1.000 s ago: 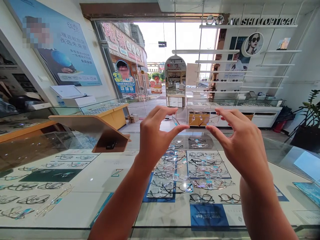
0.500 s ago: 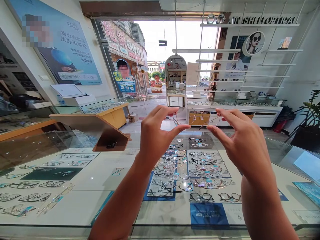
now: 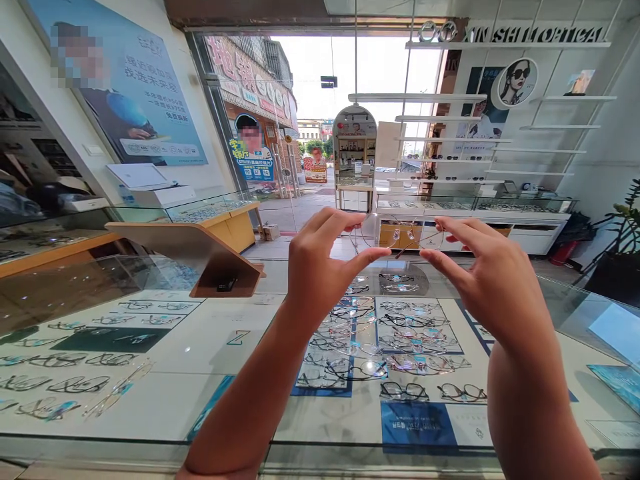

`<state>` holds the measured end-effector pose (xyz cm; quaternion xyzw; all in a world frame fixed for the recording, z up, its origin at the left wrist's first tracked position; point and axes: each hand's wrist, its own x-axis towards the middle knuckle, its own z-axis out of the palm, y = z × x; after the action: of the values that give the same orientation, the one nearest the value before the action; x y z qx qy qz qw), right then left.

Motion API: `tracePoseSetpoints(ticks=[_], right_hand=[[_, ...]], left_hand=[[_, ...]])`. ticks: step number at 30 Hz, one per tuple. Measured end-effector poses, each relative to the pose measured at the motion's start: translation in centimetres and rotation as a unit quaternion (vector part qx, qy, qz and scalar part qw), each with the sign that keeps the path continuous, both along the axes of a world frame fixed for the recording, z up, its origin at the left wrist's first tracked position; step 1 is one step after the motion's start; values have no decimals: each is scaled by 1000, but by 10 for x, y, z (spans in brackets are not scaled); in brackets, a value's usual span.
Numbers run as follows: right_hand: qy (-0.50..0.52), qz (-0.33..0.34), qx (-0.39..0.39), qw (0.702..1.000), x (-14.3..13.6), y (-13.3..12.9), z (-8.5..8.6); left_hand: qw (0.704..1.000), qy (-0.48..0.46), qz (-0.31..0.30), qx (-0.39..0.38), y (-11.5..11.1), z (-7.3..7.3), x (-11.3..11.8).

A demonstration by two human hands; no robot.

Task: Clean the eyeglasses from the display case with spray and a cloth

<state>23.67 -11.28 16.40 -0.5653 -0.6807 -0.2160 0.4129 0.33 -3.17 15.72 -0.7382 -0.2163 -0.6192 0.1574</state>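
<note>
Both of my hands are raised above the glass counter, holding a pair of thin wire-rimmed eyeglasses (image 3: 397, 235) between them. My left hand (image 3: 320, 263) grips the left lens rim between its fingertips and thumb. On the other side, my right hand (image 3: 487, 277) pinches the right lens rim the same way. The clear nose pads show in the gap between the hands, and a slim dark-tipped temple hangs behind the lenses. Underneath, inside the display case, lie rows of eyeglass frames (image 3: 405, 391), with a blue-and-white card (image 3: 419, 425) in front of them.
A tilted wooden-framed panel (image 3: 200, 257) stands on the counter at left. More eyeglasses (image 3: 80, 385) lie in the case there. Beyond the counter are an arched mirror (image 3: 356, 143), a white display cabinet (image 3: 530, 233) and a yellow-fronted case (image 3: 235, 230). A potted plant (image 3: 620, 260) stands at right.
The view has shifted slightly. The eyeglasses are turned a little, so more of the left lens rim shows beside my left fingertips. Both hands keep their hold.
</note>
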Motion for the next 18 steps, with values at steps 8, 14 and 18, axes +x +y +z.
tracePoseSetpoints(ticks=[8,14,18], right_hand=[[5,14,-7,1000,3,2,0],[11,32,-12,999,4,3,1],[9,38,-11,999,6,5,1]], left_hand=[[1000,8,4,4,-2,0,1],[1000,8,4,-2,-1,0,0],[1000,10,7,-11,-1,-1,0]])
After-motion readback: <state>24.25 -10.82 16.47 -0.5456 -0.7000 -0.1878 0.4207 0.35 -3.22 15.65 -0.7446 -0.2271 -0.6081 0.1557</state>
